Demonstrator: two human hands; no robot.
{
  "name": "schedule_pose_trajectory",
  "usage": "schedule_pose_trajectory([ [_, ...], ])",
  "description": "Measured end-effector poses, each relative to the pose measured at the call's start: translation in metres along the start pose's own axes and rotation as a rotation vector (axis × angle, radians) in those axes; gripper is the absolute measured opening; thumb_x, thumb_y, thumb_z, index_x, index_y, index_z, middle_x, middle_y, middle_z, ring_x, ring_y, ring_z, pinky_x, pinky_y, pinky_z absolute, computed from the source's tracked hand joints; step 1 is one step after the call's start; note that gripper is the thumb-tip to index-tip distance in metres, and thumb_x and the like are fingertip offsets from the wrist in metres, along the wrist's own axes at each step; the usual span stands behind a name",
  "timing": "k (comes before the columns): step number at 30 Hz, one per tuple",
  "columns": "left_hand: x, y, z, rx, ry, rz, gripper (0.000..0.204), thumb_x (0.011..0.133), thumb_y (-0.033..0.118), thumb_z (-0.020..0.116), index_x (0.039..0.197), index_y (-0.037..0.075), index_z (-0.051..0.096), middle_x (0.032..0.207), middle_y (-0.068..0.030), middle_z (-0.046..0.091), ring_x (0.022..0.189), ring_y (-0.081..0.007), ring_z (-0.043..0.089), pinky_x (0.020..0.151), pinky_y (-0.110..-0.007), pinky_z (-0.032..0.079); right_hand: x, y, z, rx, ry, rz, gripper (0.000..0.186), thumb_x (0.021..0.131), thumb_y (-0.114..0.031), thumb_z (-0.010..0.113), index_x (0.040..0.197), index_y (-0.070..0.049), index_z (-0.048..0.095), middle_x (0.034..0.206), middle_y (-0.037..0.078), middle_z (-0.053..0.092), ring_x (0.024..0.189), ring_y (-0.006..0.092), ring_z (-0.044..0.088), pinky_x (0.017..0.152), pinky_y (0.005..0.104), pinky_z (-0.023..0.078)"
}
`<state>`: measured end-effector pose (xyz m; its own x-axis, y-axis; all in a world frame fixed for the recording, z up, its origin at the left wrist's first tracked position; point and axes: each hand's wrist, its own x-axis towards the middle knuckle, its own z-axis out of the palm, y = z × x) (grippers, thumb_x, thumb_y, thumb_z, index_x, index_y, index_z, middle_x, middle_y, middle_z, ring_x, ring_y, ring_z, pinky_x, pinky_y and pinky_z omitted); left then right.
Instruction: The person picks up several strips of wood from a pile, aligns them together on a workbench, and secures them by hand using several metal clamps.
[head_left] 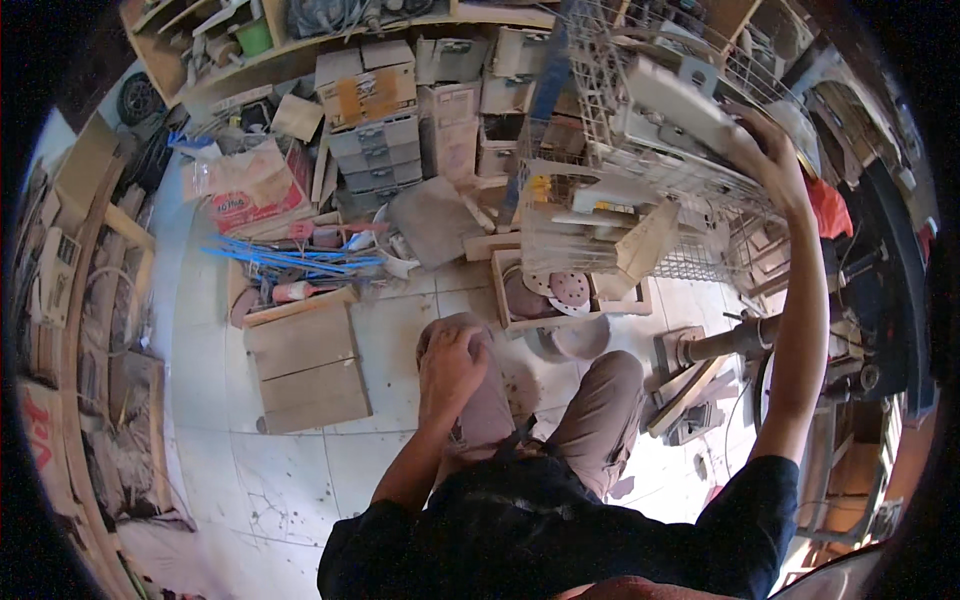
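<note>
My right arm reaches up to a wire rack point(600, 90) at the far right. There my right hand point(768, 150) is closed on the near end of a long, pale, flat-sided piece point(685, 105). It slants across the rack's upper level and is slightly blurred; its exact kind is unclear. My left hand point(455, 368) lies over my left knee with its fingers stretched over the trouser cloth, holding nothing. Below the rack, a wooden box point(512, 318) holds round sanding discs point(570, 290). A round bowl point(580, 338) stands just in front of the box.
Flattened cardboard point(310, 365) lies on the tiled floor to the left. Behind it are blue strips point(290, 255), a red-and-white sack point(255, 195) and grey drawers point(378, 155). A metal tube point(725, 343) and wood offcuts point(690, 395) lie right of my knees. Shelves line the left side.
</note>
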<state>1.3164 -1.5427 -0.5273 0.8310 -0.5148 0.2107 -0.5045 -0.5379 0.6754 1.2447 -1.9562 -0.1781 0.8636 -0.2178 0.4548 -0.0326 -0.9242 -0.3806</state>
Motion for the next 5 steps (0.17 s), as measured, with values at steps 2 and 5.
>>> schedule_pose_trajectory([
  [2,0.001,0.001,-0.003,0.002,-0.008,0.015,0.028,0.079,0.022,0.065,0.103,0.008,0.063,0.109,-0.0174,0.062,0.111,-0.0362,0.052,0.098,-0.044,0.04,-0.003,-0.011,0.001,0.019,-0.004,0.028,0.043,0.093,-0.033,0.056,0.121,0.0,0.057,0.11,0.009,0.063,0.101,0.0166,0.056,0.091,0.0296,0.041],
  [5,0.005,-0.001,-0.004,-0.002,0.051,0.119,0.029,0.077,0.02,0.069,0.102,0.007,0.063,0.113,-0.0182,0.061,0.111,-0.037,0.053,0.096,-0.044,0.042,0.003,-0.005,0.004,0.108,-0.043,0.092,0.043,0.097,-0.038,0.048,0.122,-0.005,0.058,0.117,0.011,0.06,0.111,0.0153,0.052,0.1,0.0319,0.035],
])
